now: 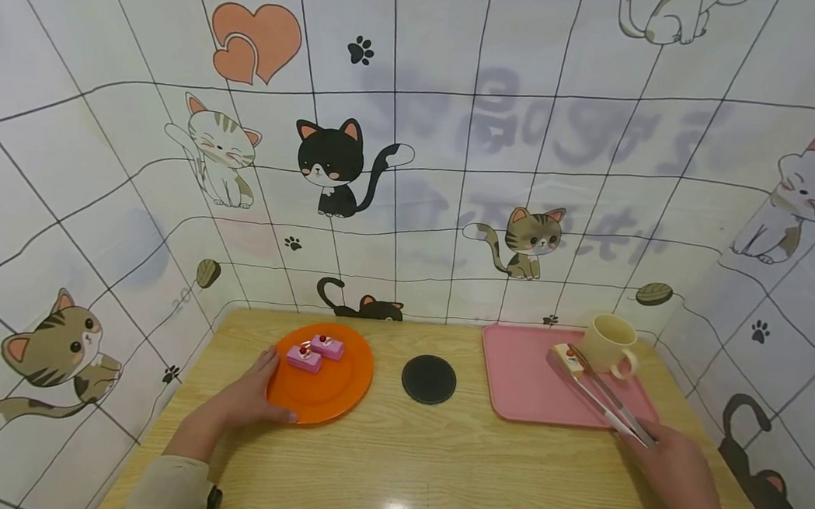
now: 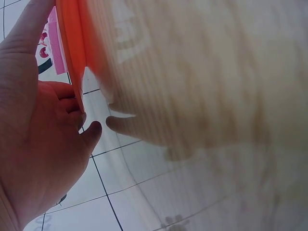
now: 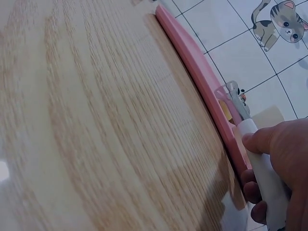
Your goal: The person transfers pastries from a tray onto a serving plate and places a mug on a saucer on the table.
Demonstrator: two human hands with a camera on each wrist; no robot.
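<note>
An orange plate (image 1: 329, 398) carries two pink toy cake pieces (image 1: 304, 359) with red berries on top. My left hand (image 1: 254, 401) holds the plate by its left rim, thumb at the near side and fingers round the far side. On the right, my right hand (image 1: 678, 466) grips the white handle of metal tongs (image 1: 605, 399). The tongs' tips reach over a pink tray (image 1: 525, 394) to a pale toy cake piece (image 1: 568, 359) with a red topping, one arm on each side of it. The right wrist view shows the thumb pressed along the handle (image 3: 264, 178).
A pale yellow mug (image 1: 608, 341) stands at the tray's far right corner, close to the tongs' tips. Between plate and tray lies a round black coaster (image 1: 429, 379). Walls covered in cat-print sheeting (image 1: 425, 193) enclose the wooden table (image 1: 380, 471) at the back and sides.
</note>
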